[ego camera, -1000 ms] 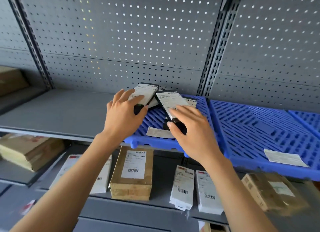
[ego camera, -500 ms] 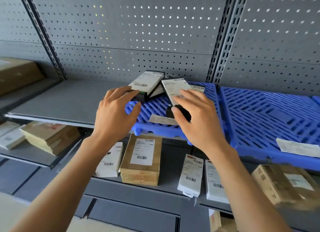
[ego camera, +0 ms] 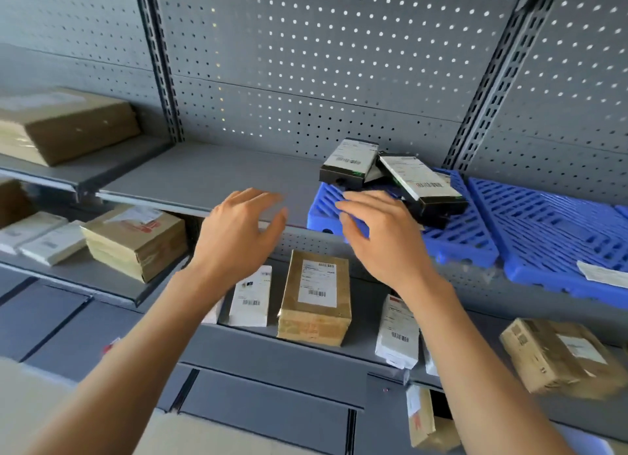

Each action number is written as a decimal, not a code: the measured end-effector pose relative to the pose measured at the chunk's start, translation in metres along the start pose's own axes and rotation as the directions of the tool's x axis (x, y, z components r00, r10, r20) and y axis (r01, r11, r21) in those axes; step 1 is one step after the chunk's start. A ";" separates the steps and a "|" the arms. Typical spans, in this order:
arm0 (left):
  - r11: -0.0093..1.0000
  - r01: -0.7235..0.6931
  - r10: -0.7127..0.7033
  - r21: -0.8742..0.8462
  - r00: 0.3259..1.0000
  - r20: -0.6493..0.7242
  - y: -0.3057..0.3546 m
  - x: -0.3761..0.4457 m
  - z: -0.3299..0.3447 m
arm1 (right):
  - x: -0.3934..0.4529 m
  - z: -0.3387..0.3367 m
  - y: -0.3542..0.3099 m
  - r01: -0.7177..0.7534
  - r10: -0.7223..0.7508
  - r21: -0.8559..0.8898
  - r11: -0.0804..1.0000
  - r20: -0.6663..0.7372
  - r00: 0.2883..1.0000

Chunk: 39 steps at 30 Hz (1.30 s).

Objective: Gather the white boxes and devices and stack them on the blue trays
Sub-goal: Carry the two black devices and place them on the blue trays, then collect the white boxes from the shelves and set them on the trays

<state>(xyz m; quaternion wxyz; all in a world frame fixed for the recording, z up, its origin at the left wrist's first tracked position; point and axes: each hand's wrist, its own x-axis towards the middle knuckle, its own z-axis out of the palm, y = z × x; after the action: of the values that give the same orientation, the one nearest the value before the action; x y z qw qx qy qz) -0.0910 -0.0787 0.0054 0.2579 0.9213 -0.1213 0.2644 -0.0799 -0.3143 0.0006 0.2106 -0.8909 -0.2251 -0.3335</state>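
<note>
Blue tray [ego camera: 458, 240] holds black devices [ego camera: 350, 163] | left hand [ego camera: 238, 237], right hand [ego camera: 380, 237]: fingers relaxed (nothing held)

Grey metal shelving unit backed by perforated pegboard panels [ego camera: 306, 63], through whose holes daylight shows as bright dots. Slotted dark uprights [ego camera: 158, 60] at 11 o'clock and [ego camera: 499, 77] at 1 o'clock divide the panels. A flat grey upper shelf [ego camera: 204, 175] lies at centre, a lower shelf [ego camera: 360, 339] toward 6 o'clock, and a pale floor [ego camera: 30, 403] at 8 o'clock.
</note>
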 end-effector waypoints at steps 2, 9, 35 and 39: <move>0.999 0.031 -0.031 0.026 1.000 0.005 -0.021 -0.014 -0.021 | 0.004 0.017 -0.030 0.021 -0.021 0.013 1.000 0.026 0.999; 0.980 0.162 -0.165 0.117 0.986 0.016 -0.120 -0.068 -0.108 | 0.022 0.085 -0.147 0.067 -0.086 0.145 0.987 0.128 0.988; 0.648 0.586 -0.546 0.486 0.803 -0.241 -0.403 -0.168 -0.317 | 0.173 0.359 -0.464 0.402 -0.603 0.534 0.744 0.277 0.748; 0.568 0.629 -0.570 0.532 0.766 -0.297 -0.442 -0.164 -0.331 | 0.201 0.406 -0.500 0.455 -0.670 0.560 0.693 0.264 0.694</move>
<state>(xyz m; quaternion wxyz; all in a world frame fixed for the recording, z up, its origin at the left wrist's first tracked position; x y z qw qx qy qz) -0.2089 0.4845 -0.0258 0.0300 0.9256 0.3011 0.2272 -0.0119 0.3570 -0.0280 0.2375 -0.7503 -0.6079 -0.1058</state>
